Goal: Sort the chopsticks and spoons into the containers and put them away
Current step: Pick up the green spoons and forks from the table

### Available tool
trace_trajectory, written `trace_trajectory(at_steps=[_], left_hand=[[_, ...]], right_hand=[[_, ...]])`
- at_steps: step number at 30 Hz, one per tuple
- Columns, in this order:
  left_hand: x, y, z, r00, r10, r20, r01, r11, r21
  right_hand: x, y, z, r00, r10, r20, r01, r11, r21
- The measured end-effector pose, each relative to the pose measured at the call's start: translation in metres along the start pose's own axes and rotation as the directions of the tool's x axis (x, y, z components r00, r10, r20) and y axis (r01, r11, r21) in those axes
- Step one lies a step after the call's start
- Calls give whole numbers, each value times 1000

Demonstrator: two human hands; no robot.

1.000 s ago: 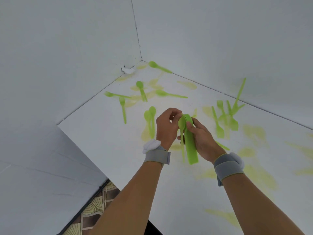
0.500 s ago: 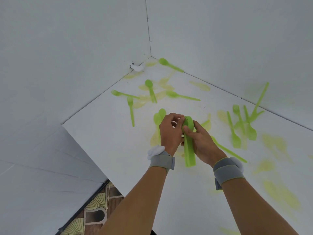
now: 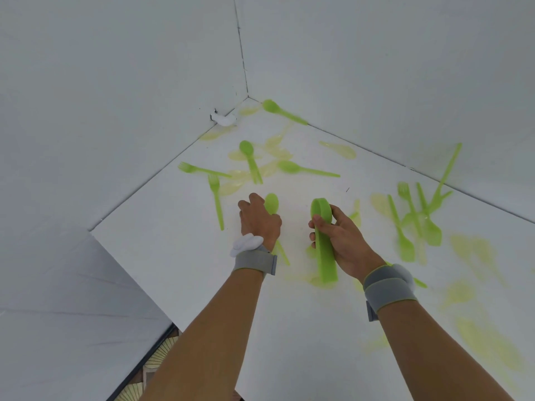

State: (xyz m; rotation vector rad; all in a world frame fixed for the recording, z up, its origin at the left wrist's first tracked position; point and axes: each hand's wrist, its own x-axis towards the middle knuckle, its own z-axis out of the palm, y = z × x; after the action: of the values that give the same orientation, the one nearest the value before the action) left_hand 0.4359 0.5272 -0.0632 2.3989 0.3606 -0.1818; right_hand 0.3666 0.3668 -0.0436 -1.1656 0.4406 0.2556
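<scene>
The right hand [image 3: 346, 241] curls its grip round the spoon stack [image 3: 324, 241], while the left hand [image 3: 257, 221] pinches a spoon [image 3: 272, 204].

In the middle of the frame, the left hand [image 3: 258, 219] lies over a green spoon [image 3: 271, 204] on the white counter [image 3: 179, 256]; the bowl shows above the fingers and the handle tip emerges below the wrist. Whether the fingers grip it cannot be told. Just right of it, the right hand [image 3: 344, 238] holds a stack of green spoons [image 3: 324, 241], thumb pressed on the front, bowls up. Both wrists wear grey bands. Loose green spoons and forks lie scattered toward the upper centre, one spoon [image 3: 282, 111] near the wall corner, and a cluster of forks [image 3: 417, 218] sits at the right.
</scene>
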Motion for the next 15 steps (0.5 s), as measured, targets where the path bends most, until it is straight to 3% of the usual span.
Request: trace_trajectory(at_steps=[10, 15], left_hand=[[3, 3, -7, 994, -25, -106, -6, 958, -288], [-6, 19, -10, 988, 13, -154, -64, 942, -329]], right_hand=[[-3, -2, -2, 1000, 9, -5, -9, 1000, 20], [-4, -6, 0, 999, -22, -30, 22, 1000, -12]])
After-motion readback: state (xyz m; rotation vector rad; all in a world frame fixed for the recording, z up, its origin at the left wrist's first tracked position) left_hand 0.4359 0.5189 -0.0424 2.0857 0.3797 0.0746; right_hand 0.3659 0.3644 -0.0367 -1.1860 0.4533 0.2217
